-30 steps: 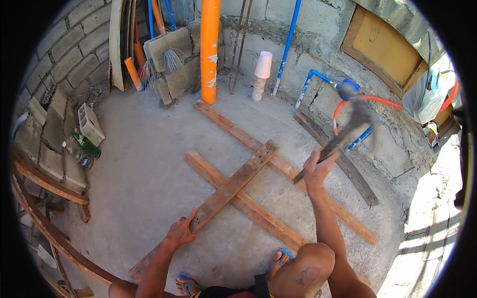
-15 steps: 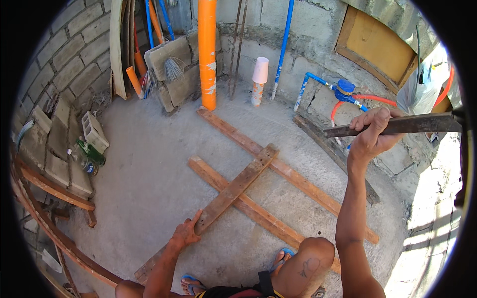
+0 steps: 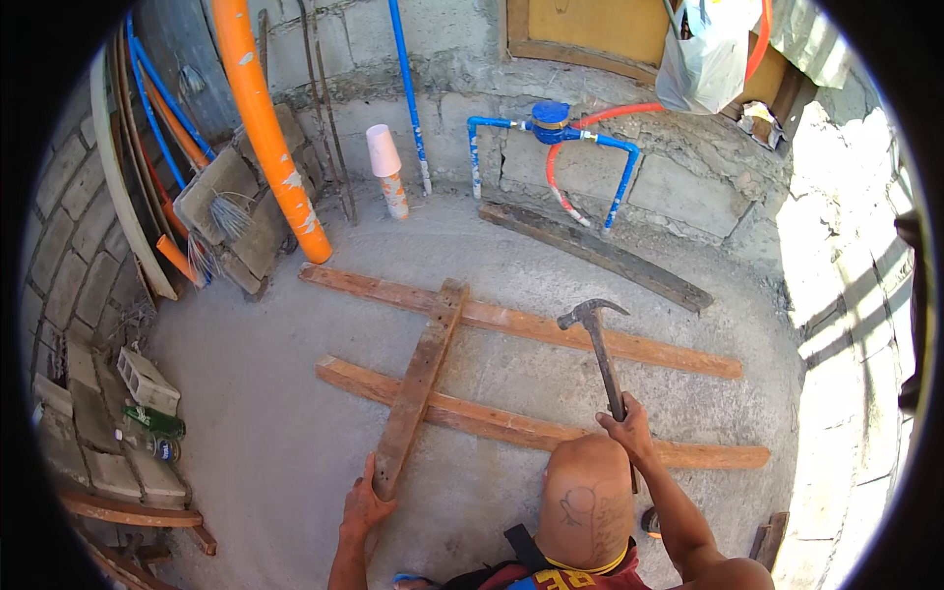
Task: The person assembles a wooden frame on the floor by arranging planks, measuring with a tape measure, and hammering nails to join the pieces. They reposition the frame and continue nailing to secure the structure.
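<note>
My right hand [image 3: 631,431] is closed around the handle of a claw hammer [image 3: 602,344], whose metal head points up and away above the floor. My left hand [image 3: 367,500] grips the near part of a worn wooden plank [image 3: 421,383], with the thumb along its edge. The plank lies across two reddish-brown lumber pieces: the farther one [image 3: 551,330] near its far end, and the nearer one [image 3: 501,421] around its middle. Part of the nearer piece passes behind my raised knee.
An orange pipe [image 3: 264,128] rises from the floor at the far left. Blue pipes with a water meter [image 3: 551,122] stand by the back wall, where a dark timber [image 3: 595,256] lies. Hollow block [image 3: 149,381] and bottles [image 3: 155,423] are at left.
My right hand has come down from its raised position at the right, bringing the hammer over the lumber. The view has swung right. My left hand stays on the plank.
</note>
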`<state>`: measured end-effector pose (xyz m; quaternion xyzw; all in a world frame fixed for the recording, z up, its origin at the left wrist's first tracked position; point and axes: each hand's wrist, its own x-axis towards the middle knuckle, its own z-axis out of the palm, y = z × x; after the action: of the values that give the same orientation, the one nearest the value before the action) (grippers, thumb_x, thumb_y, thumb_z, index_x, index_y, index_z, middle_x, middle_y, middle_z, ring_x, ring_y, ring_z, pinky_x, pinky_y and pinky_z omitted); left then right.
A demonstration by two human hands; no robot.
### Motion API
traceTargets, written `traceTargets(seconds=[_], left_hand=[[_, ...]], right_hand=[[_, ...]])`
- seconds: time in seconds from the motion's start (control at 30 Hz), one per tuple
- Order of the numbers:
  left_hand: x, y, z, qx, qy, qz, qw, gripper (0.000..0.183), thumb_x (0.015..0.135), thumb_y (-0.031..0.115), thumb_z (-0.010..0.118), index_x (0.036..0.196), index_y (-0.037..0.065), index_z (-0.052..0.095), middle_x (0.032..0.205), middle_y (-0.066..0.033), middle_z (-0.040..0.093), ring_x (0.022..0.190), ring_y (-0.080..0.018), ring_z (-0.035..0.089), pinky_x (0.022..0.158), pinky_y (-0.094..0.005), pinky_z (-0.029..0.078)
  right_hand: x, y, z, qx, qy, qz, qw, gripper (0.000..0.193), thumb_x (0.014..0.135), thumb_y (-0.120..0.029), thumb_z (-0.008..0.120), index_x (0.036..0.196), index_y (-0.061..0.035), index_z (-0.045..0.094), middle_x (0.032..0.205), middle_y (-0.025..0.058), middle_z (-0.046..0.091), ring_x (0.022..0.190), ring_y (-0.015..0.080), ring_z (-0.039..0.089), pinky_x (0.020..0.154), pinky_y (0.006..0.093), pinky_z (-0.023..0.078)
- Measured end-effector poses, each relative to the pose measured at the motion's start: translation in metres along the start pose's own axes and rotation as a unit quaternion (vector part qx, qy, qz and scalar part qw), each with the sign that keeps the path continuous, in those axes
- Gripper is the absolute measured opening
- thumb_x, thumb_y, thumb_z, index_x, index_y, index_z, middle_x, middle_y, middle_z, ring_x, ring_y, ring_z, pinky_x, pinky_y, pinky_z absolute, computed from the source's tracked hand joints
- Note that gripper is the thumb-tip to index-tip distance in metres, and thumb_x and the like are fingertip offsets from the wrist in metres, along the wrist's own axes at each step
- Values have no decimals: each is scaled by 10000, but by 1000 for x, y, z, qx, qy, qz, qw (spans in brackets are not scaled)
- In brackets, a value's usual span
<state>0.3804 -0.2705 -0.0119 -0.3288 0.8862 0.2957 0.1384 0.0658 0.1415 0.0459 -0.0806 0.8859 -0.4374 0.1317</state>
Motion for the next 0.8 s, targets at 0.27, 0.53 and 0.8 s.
traceTargets(seconds=[0.27, 0.53, 0.8], left_hand=[[3, -2, 1, -18, 29, 15, 999, 1217, 629, 231, 870, 1615, 171, 159, 1246, -322, 617, 1100, -468, 642, 969, -503, 532], [-10, 9, 5, -15, 17, -29, 999, 1174, 684, 312, 847, 1615, 157, 148, 1332, -314, 564, 1209, -458, 592, 1032, -490, 498], [-23, -42, -42, 65, -20, -116, 991, 1133, 767, 688, 727, 1398, -161, 319, 1395, -295, 416, 1256, -418, 507, 1040, -474, 432]], right_hand=[[-60, 120, -81, 360, 36, 431, 827, 210, 869, 15, 618, 809, -123, 471, 580, -53, 397, 418, 61, 384, 362, 249, 335], [9, 190, -72, 226, 57, 341, 911, 139, 800, -40, 646, 838, -80, 518, 586, 23, 499, 427, 133, 487, 376, 306, 435], [23, 275, -159, -443, 227, 121, 859, 432, 735, -37, 738, 1164, -20, 682, 914, 176, 706, 834, 403, 673, 760, 453, 543]])
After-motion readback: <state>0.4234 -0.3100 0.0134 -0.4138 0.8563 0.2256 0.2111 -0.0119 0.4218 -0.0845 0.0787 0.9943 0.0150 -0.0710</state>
